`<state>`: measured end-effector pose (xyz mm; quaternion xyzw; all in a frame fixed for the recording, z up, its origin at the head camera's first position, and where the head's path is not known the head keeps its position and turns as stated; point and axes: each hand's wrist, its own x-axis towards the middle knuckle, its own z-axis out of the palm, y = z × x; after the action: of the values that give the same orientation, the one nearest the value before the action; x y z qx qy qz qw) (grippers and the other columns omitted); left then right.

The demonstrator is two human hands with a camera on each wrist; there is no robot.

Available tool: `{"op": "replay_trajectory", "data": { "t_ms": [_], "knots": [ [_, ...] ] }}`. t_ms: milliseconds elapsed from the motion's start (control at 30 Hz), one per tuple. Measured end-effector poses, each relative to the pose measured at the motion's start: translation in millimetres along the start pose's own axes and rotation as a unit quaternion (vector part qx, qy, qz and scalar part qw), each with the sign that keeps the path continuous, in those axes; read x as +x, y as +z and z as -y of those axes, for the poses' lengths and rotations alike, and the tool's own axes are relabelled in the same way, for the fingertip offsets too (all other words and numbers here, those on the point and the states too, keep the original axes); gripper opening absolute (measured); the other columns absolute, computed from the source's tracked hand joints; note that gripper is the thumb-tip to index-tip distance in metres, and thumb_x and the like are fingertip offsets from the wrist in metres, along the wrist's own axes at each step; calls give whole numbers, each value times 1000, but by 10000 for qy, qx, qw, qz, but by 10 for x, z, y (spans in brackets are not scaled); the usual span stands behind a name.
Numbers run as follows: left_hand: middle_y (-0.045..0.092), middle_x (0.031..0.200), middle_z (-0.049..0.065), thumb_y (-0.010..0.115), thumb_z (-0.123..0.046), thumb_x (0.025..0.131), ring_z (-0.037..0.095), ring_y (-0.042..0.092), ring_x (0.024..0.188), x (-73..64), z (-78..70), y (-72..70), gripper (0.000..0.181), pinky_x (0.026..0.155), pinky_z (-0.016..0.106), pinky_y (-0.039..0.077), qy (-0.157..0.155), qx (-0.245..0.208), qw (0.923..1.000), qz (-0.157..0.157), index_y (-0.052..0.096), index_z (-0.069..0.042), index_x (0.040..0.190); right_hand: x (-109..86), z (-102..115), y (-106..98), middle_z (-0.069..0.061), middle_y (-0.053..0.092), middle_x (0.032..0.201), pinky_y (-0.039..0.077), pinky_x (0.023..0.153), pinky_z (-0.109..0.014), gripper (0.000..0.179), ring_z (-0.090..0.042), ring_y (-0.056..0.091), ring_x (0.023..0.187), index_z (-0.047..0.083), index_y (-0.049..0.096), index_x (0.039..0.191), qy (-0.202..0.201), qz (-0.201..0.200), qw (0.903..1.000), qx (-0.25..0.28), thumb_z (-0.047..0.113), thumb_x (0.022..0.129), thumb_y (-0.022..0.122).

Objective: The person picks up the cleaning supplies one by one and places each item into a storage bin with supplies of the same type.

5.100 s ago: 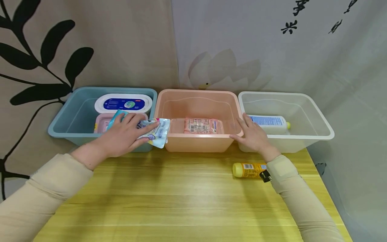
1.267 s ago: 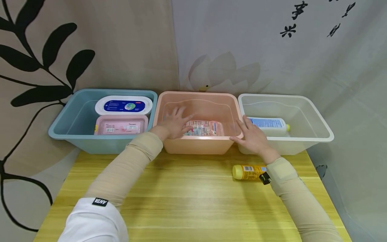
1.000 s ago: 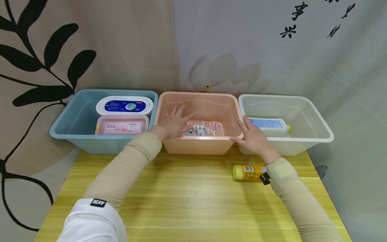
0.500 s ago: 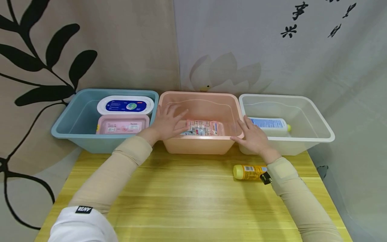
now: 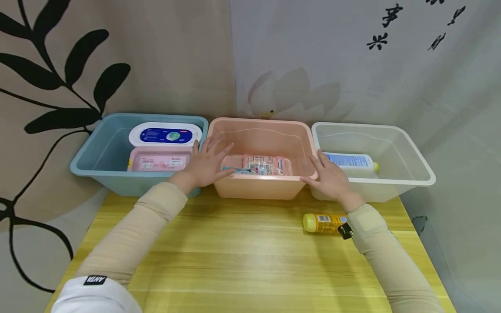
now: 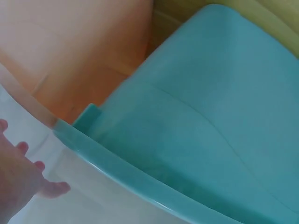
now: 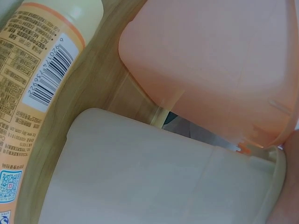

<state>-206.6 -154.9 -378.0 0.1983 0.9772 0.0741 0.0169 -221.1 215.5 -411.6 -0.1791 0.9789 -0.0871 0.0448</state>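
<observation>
Fingers spread, my left hand (image 5: 204,167) hovers over the neighbouring rims of the blue bin (image 5: 105,174) and the pink bin (image 5: 250,187), holding nothing. A light blue pouch (image 5: 239,171) lies in the pink bin beside a pink printed packet (image 5: 270,164); the front wall partly hides both. My right hand (image 5: 332,179) rests with straight fingers where the pink bin meets the white bin (image 5: 391,182). Inside the white bin lies a white bottle (image 5: 350,161) with a blue label. Below my right wrist, a yellow bottle (image 7: 42,70) lies on its side, partly covered by the sleeve.
In the blue bin sit a white tub (image 5: 166,134) with a dark blue label and a pink box (image 5: 160,160). All three bins stand in a row along the back of the wooden table (image 5: 242,261), before a hanging curtain (image 5: 176,56).
Five seconds ago my left hand held the light blue pouch over the blue bin; now the pouch lies in the pink bin. The hand has since drawn back leftward. The right hand stayed put.
</observation>
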Motion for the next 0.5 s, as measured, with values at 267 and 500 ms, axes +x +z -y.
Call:
{"op": "replay_trajectory", "data": {
  "t_ms": [267,500],
  "knots": [
    [13,156,14,47,-54,91,46,11,140,-100,74,33,74,105,72,6,-28,-39,9998,-209,20,-20,151,-15,7,-6,-24,7,155,27,111,-54,86,-45,23,138,9,18,150,-26,-26,10000,13,66,89,39],
    [18,154,16,46,-53,92,47,13,139,-231,183,85,73,105,72,6,-103,3,9993,-361,18,-21,151,-18,14,-5,-24,6,156,26,111,-54,85,-43,21,139,9,18,150,-45,-27,10000,29,65,89,40]
  ]
}}
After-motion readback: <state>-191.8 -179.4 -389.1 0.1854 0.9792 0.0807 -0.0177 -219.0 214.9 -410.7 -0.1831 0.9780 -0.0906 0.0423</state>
